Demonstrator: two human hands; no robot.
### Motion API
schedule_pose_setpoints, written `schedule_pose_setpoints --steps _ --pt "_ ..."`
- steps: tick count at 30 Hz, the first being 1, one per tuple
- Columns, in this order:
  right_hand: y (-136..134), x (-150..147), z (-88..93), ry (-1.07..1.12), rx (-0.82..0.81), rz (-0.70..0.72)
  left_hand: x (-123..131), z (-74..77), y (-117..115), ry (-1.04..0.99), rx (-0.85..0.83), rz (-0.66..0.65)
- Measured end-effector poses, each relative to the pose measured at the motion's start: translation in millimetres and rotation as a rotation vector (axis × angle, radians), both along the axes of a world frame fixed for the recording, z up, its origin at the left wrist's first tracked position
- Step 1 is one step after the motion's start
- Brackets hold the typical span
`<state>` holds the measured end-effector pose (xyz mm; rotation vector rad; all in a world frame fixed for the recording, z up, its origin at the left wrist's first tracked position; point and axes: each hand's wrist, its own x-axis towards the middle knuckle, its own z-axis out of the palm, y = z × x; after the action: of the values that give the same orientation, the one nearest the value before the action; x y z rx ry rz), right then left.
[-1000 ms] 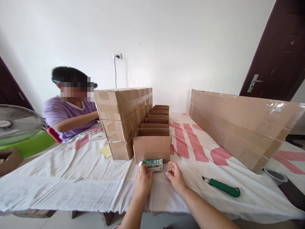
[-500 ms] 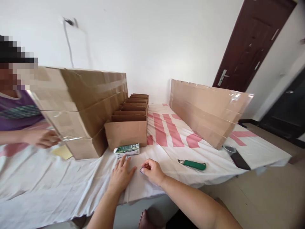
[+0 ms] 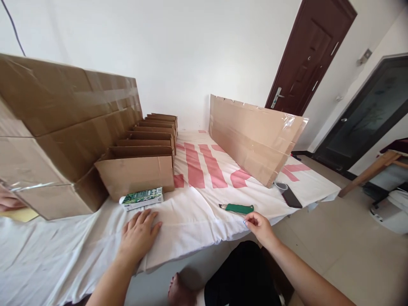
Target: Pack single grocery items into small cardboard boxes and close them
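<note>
My left hand (image 3: 138,231) rests flat on the white cloth (image 3: 191,216), fingers spread, just in front of a small green and white carton (image 3: 143,198). Near the front edge of the table, my right hand (image 3: 259,226) pinches a small blue-edged item (image 3: 245,222) between thumb and forefinger; it is too small to name. A green box cutter (image 3: 238,208) lies just beyond my right fingertips, its blade end pointing left.
Tall taped cardboard boxes (image 3: 73,110) stand on the left, beside a row of open cardboard boxes (image 3: 140,170). A cardboard panel (image 3: 248,131) stands at the right. Behind the box cutter lie a phone (image 3: 291,197) and a tape roll (image 3: 281,185). Another person's hand (image 3: 11,199) shows at far left.
My right hand has moved right, away from my left hand, to beside the box cutter, still pinching the small item. My view has turned right. The left hand stays flat by the carton.
</note>
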<state>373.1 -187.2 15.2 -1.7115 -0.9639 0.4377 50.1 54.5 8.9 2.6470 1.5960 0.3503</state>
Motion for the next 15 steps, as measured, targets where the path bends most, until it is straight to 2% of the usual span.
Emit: schedule_pose_setpoints --steps 3,7,11,15 --pt "-9 10 -3.9 -0.011 0.003 -0.035 0 -1.9 1 -0.077 -0.002 -0.021" --pt "0 -2 -5.0 -0.024 0.026 0.0 0 0.3 1 -0.358 -0.096 -0.058" --pt "32 -39 1.5 -0.047 0.059 0.147 4 10.4 -11 -0.484 -0.17 -0.149" --pt "79 -93 12.7 -0.125 0.133 0.351 13 23.5 -34 -0.601 -0.317 -0.353"
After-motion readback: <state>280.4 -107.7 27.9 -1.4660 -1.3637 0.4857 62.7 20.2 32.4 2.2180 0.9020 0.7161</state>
